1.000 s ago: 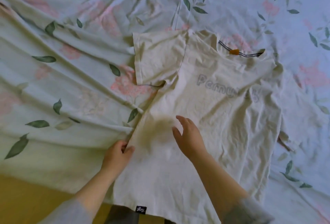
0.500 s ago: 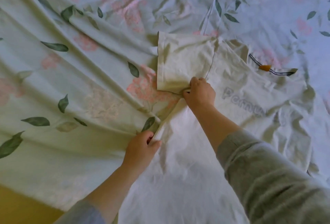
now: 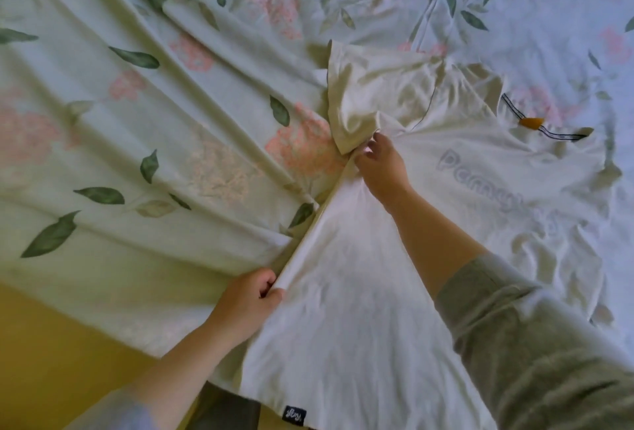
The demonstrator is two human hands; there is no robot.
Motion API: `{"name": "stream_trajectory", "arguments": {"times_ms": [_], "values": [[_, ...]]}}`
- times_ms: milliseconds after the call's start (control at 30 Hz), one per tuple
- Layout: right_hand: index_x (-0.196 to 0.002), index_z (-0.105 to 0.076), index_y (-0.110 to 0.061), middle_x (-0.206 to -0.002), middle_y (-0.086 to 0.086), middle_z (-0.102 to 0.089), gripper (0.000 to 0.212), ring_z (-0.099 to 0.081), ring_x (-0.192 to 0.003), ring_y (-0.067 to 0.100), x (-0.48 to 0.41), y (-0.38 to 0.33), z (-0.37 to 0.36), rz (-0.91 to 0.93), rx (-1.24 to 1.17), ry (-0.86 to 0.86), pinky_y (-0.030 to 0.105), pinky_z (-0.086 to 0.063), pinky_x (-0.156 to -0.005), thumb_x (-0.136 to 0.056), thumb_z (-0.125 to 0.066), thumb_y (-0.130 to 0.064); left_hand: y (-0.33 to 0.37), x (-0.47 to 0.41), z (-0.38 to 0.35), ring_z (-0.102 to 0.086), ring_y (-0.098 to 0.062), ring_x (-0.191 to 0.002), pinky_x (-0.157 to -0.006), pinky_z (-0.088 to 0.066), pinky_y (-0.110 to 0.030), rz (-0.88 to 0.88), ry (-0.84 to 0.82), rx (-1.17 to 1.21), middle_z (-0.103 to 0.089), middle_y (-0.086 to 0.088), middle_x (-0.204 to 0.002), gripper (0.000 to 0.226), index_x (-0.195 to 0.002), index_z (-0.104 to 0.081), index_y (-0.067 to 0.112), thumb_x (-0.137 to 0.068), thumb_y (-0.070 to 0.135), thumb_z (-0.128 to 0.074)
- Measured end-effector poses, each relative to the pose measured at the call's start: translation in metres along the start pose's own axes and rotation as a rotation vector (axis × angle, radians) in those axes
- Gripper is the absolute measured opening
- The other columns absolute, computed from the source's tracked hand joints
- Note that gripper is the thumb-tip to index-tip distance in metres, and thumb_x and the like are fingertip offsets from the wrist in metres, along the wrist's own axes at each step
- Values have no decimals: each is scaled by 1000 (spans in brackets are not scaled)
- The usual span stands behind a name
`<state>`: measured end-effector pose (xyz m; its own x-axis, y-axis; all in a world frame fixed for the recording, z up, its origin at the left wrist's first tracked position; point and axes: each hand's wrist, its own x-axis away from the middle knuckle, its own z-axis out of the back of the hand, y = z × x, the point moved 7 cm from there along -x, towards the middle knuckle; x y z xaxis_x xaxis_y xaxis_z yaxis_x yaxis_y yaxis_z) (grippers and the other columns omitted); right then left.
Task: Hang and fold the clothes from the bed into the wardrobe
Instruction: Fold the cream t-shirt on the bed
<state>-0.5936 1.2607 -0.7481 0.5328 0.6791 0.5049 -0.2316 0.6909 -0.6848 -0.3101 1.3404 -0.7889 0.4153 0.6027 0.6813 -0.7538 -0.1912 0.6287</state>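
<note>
Left hand (image 3: 247, 296), right hand (image 3: 380, 169) on T-shirt (image 3: 343, 344) edge

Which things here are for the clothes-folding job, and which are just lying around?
For the job: cream T-shirt; left hand, gripping its side edge; right hand, pinching it under the sleeve.
Just there: flowery bedsheet; yellow surface beside the bed; dark patch below the hem, unclear what.
</note>
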Motion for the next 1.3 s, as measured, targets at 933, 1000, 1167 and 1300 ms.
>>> {"name": "stream_trajectory", "arguments": {"times_ms": [933,1000,1167,1300], "values": [[-131,-56,-20,-124,-7,-61,35,-56,-102,6,220,116,-16,-96,42,-55,8,-39,-71,-98,-50,-13,-25,124,-7,-47,-14,-65,-51,-31,-25,92,320,-239,-48,4,-84,23,-93,-46,18,-92,36,-60],[-128,-57,-21,-121,-7,-62,32,-57,-100,7,233,136,11,-152,17,18,10,-40,-68,-98,-49,-13,-2,119,-21,-49,-13,-64,-53,-33,-25,26,260,-197,-50,4,-78,14,-88,-50,18,-92,28,-60],[-125,-60,-18,-118,-2,-65,30,-59,-98,13,276,206,94,-314,-35,251,12,-41,-65,-98,-49,-13,65,101,-76,-56,-13,-75,-61,-44,-25,-115,76,-277,-58,4,-85,5,-89,-58,20,-93,21,-56],[-126,-62,-11,-118,6,-67,32,-61,-103,20,304,264,160,-448,-126,422,29,-49,-82,-97,-49,-11,122,85,-136,-57,-15,-77,-70,-48,-32,-230,-64,-356,-60,5,-83,8,-85,-59,21,-92,20,-53]]}}
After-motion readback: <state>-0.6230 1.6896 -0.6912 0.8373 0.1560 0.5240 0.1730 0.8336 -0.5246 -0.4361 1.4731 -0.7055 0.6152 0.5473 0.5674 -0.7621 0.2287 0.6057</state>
